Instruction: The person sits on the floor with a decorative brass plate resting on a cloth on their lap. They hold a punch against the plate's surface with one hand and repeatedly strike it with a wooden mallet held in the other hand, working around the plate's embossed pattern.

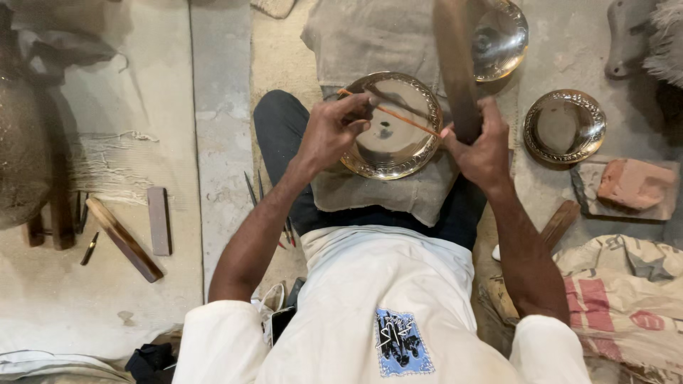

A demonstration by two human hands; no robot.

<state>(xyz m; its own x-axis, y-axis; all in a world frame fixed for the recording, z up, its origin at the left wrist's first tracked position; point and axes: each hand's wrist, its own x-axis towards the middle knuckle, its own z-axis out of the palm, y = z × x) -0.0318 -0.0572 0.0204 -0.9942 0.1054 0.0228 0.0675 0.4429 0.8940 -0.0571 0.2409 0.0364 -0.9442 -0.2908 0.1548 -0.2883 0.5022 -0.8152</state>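
Brass plate (393,135) — round, polished, mirror-bright centre, embossed patterned rim; lies on a grey cloth (388,192) over the person's lap. Above it, left hand (331,131) pinches a thin orange stick (398,116) in a closed grip; right hand (484,146) is closed around a dark wooden bar (455,64). Right of the plate — two similar dishes (565,126) on the dusty concrete floor (220,107); left, wooden tools (124,240).
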